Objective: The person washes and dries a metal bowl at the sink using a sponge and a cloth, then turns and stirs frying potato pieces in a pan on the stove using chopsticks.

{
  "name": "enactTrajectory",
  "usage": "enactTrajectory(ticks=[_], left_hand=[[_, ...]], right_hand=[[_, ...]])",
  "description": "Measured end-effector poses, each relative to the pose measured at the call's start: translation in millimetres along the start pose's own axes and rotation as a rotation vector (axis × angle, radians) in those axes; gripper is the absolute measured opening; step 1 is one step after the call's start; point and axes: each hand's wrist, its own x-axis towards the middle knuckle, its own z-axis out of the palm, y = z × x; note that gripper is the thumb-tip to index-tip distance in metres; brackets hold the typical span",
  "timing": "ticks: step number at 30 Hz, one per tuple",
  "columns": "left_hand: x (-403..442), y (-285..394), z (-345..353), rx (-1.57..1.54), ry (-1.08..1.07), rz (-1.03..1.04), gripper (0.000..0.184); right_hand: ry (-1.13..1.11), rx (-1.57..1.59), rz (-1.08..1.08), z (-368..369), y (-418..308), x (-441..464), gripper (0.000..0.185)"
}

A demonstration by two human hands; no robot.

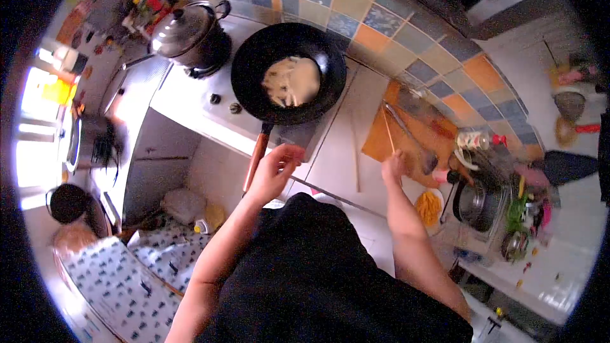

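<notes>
A black wok (248, 92) with a wooden handle (258, 155) sits on the stove, pale strips and a whitish mass of food (292, 81) inside it. Just right of that handle is my left hand (278, 166), its fingers loosely bent and apart, with nothing seen in them. My right hand (394, 166) is closed around a thin chopstick (388, 128) that points up over the orange cutting board (375, 134). On the board lies a metal ladle (413, 136). Another thin stick (354, 152) rests on the white counter between my hands.
A lidded steel pot (184, 35) stands left of the wok. To the right are a plate of orange-yellow strips (429, 208), a jar with a red cap (473, 140), a sink (475, 206) and green vegetables (518, 213). A tiled wall (387, 25) bounds the back.
</notes>
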Motion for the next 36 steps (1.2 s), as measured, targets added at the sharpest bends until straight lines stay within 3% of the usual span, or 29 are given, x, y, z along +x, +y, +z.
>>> enactTrajectory(ticks=[2, 4, 6, 8, 11, 14, 15, 18, 19, 21, 24, 26, 28, 30, 31, 33, 35, 36], left_hand=[[-3.5, -7.3, -22.6, -0.055, -0.014, 0.027, 0.024], [-3.1, -13.6, -44.1, -0.138, 0.064, 0.03, 0.022], [1.2, -13.9, -71.8, 0.007, 0.156, 0.039, 0.02], [8.5, -36.4, -100.1, -0.067, 0.233, 0.015, 0.018], [14.7, -59.6, -127.6, -0.071, 0.248, -0.071, 0.017], [19.1, -93.1, -148.6, -0.07, 0.253, -0.147, 0.014], [23.6, -110.2, -154.4, -0.088, 0.286, -0.22, 0.013], [41.6, -140.2, -165.0, -0.132, 0.359, -0.415, 0.017], [52.6, -148.2, -169.8, -0.149, 0.373, -0.5, 0.018], [75.1, -159.5, -174.5, -0.253, 0.405, -0.6, 0.028], [123.6, -245.3, -196.9, -0.764, 0.293, -0.583, 0.04], [142.4, -253.8, -200.4, -0.816, 0.204, -0.525, 0.047], [151.6, -237.1, -199.3, -0.909, 0.236, -0.619, 0.038], [166.4, -255.0, -208.0, -0.921, 0.13, -0.633, 0.037], [180.5, -295.6, -215.8, -0.998, 0.064, -0.611, 0.036], [192.7, -328.8, -226.7, -1.043, -0.049, -0.581, 0.034], [196.5, -338.1, -233.3, -0.979, -0.142, -0.565, 0.032], [200.6, -358.9, -234.5, -0.707, -0.136, -0.417, 0.032]], right_hand=[[0.187, -0.135, -0.139, 19.7, -4.5, -5.9, 0.025], [-0.062, 0.181, 0.045, 9.7, -50.9, -32.6, 0.039], [-0.057, 0.315, -0.066, 29.4, -63.9, -60.7, 0.049], [0.054, 0.208, -0.22, 60.2, -73.9, -97.8, 0.06], [0.105, 0.186, -0.202, 105.2, -92.2, -153.8, 0.059], [0.043, 0.299, -0.034, 136.9, -94.4, -172.9, 0.054], [-0.037, 0.328, 0.0, 105.2, -119.2, -178.8, 0.047], [-0.155, 0.245, 0.012, 109.1, -134.0, -175.0, 0.044], [-0.04, 0.166, -0.008, 114.7, -142.6, -178.2, 0.039], [-0.025, 0.124, 0.035, 118.8, -151.7, -178.0, 0.035], [-0.022, 0.061, 0.071, 121.4, -149.8, -174.9, 0.033], [-0.027, 0.016, 0.088, 122.9, -142.1, -173.9, 0.032], [-0.038, 0.106, 0.113, 109.9, -143.0, -177.3, 0.026], [-0.013, 0.168, 0.123, 111.8, -130.1, -180.2, 0.022], [-0.109, 0.321, 0.17, 126.5, -107.6, -178.5, 0.023], [-0.079, 0.557, 0.116, 119.9, -92.3, -182.6, 0.032], [-0.154, 0.699, 0.098, 85.1, -106.2, -190.4, 0.042], [-0.163, 0.775, 0.127, 50.8, -129.6, -194.8, 0.042]])
